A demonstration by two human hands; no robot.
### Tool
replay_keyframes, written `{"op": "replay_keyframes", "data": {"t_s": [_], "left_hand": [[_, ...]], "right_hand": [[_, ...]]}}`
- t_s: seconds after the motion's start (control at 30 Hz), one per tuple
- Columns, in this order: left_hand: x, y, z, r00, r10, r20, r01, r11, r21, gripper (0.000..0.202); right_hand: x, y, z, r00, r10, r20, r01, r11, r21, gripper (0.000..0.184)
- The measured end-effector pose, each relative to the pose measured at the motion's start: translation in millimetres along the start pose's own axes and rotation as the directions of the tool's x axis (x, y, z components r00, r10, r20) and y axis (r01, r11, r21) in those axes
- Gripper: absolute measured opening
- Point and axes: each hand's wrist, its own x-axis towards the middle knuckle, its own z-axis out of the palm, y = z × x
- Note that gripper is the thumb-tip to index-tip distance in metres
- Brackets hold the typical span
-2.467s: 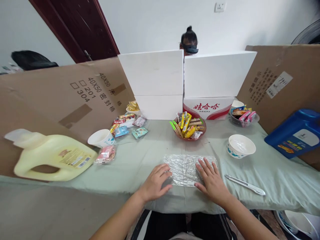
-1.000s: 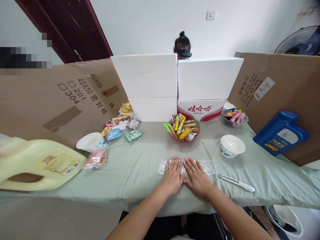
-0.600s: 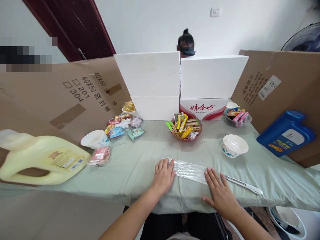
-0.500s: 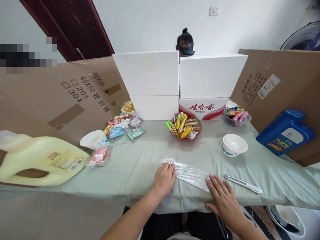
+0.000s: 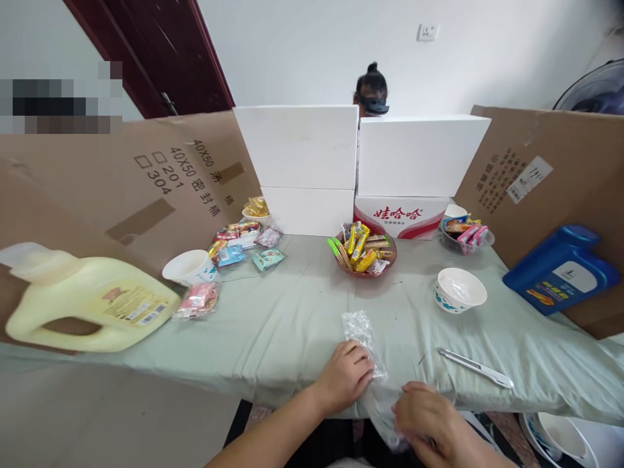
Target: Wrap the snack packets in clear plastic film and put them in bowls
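A crinkled strip of clear plastic film (image 5: 361,330) runs from the table down over its front edge. My left hand (image 5: 345,376) has its fingers curled over the middle of the strip, against the tabletop. At the edge, my right hand (image 5: 429,416) is closed on the lower end, which hangs toward my lap; its fingertips are partly hidden. To the right of the strip lies a white utility knife (image 5: 478,369). Beyond it stands a white paper bowl (image 5: 461,291) with a blue pattern. A reddish bowl (image 5: 363,272) of wrapped snacks sits further back in the middle.
On the left are a pale yellow jug (image 5: 92,292), a paper bowl (image 5: 188,265) and several snack packets (image 5: 199,299). A blue bottle (image 5: 560,273) leans on cardboard at right. White boxes (image 5: 302,149) wall off the back, with a person (image 5: 371,91) behind them.
The film strip has swung from lying crosswise to pointing toward me, its near end now over the edge. My right hand has drawn back and closed; my left hand has shifted right and nearer.
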Motion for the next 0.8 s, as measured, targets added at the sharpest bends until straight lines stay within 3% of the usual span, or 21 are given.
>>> {"op": "replay_keyframes", "data": {"t_s": [0.1, 0.17, 0.27, 0.37, 0.43, 0.6, 0.8], "left_hand": [[-10, -4, -3.3, 1.000, -0.016, -0.023, 0.013, 0.989, -0.146, 0.028], [-14, -8, -5.3, 0.996, -0.081, -0.048, 0.068, 0.971, -0.230, 0.038], [-19, -14, -3.9, 0.984, -0.161, -0.072, 0.129, 0.936, -0.329, 0.059], [-21, -16, -0.5, 0.979, -0.188, -0.076, 0.144, 0.907, -0.395, 0.074], [-20, -16, -0.3, 0.980, -0.177, -0.089, 0.131, 0.915, -0.381, 0.069], [-13, -11, -6.6, 0.988, -0.078, -0.129, 0.029, 0.938, -0.346, 0.034], [-12, -6, -6.3, 0.979, -0.058, -0.197, 0.008, 0.970, -0.242, 0.023]], "right_hand": [[40, 16, -1, 0.973, 0.232, 0.011, -0.224, 0.926, 0.303, 0.017], [72, 38, 5, 0.944, 0.329, 0.008, -0.308, 0.875, 0.374, 0.017], [116, 72, 20, 0.895, 0.445, 0.000, -0.425, 0.854, 0.300, 0.022], [140, 90, 32, 0.869, 0.494, -0.013, -0.481, 0.852, 0.208, 0.028], [146, 94, 38, 0.860, 0.509, -0.026, -0.499, 0.852, 0.160, 0.029], [147, 86, 46, 0.827, 0.556, -0.084, -0.558, 0.830, 0.009, 0.030], [152, 76, 61, 0.787, 0.590, -0.182, -0.616, 0.766, -0.183, 0.022]]}}
